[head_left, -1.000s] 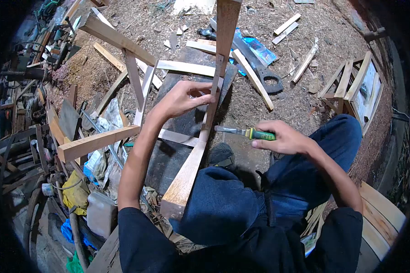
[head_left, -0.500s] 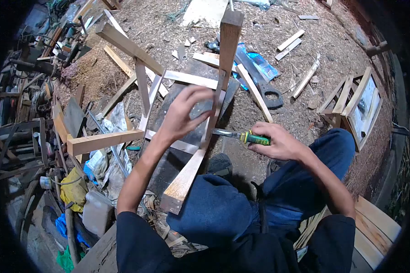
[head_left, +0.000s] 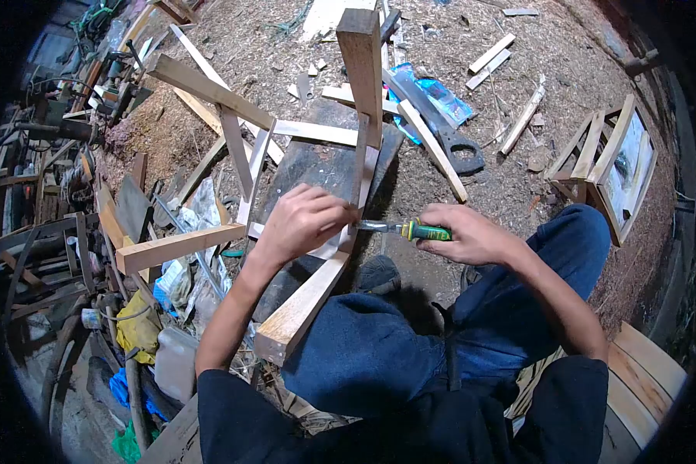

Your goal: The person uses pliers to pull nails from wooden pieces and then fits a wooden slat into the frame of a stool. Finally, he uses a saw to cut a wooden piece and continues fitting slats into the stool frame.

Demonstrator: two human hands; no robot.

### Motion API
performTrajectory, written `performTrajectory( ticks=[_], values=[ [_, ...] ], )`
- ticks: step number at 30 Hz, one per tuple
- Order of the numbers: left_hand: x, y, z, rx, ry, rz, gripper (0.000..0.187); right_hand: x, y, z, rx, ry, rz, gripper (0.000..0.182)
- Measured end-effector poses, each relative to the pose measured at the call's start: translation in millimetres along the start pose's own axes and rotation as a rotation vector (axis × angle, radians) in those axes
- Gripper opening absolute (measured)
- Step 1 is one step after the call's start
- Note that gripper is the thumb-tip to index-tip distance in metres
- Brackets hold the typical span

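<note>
A wooden stool-like frame (head_left: 305, 298) of pale legs and rails lies tilted before me, one leg resting by my knee. My right hand (head_left: 460, 234) is wrapped round the green and yellow handle of a chisel (head_left: 383, 226). Its metal blade points left, and the tip meets the side of the frame near a joint. On the other side of that joint is my left hand (head_left: 305, 220), its fingers curled together against the rail. What its fingertips pinch, if anything, is hidden.
Beneath the frame is a dark board (head_left: 317, 170). A handsaw (head_left: 441, 131) and loose wood strips (head_left: 433, 151) lie on the shavings ahead. To the right stands a small wooden frame (head_left: 607, 166). Scrap, bags and a plastic jug (head_left: 175, 363) crowd the left.
My left hand has come down and closed its fingers at the joint. The frame has shifted slightly left. My right hand still holds the chisel against it.
</note>
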State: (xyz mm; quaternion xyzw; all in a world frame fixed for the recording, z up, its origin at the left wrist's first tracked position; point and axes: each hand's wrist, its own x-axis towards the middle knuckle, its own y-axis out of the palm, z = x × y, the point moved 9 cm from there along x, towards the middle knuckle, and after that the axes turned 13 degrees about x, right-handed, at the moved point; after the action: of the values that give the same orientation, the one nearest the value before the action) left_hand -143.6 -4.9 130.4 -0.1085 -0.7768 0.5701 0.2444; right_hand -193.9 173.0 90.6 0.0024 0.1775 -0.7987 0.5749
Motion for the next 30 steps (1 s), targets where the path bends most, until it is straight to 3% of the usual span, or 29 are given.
performTrajectory(
  ticks=[7, 11, 14, 16, 17, 20, 23, 30],
  values=[
    [-7, 2, 21, -0.262, -0.235, -0.028, 0.019, 4, 1, -5, 0.067, 0.091, 0.028, 0.025],
    [-11, 7, 28, -0.510, -0.378, -0.018, 0.018, 6, -8, 14, -0.140, -0.011, -0.084, 0.023],
    [-10, 19, 24, -0.559, -0.434, 0.145, 0.019, 7, -11, 25, -0.326, -0.066, -0.121, 0.022],
    [-26, 54, 30, -0.942, -0.701, 0.253, 0.036, 8, -13, 34, -0.415, -0.079, -0.141, 0.022],
    [-28, 59, 32, -0.939, -0.699, 0.249, 0.036, 7, -14, 42, -0.515, -0.099, -0.166, 0.021],
    [-43, 88, 24, -1.378, -0.943, 0.306, 0.054, 7, -13, 60, -0.716, -0.137, -0.219, 0.015],
    [-40, 87, 23, -1.417, -0.979, 0.292, 0.053, 8, -13, 67, -0.874, -0.170, -0.272, 0.010],
    [-41, 79, 25, -1.402, -1.004, 0.308, 0.050, 3, -12, 76, -1.032, -0.290, -0.374, 0.014]
  ],
)
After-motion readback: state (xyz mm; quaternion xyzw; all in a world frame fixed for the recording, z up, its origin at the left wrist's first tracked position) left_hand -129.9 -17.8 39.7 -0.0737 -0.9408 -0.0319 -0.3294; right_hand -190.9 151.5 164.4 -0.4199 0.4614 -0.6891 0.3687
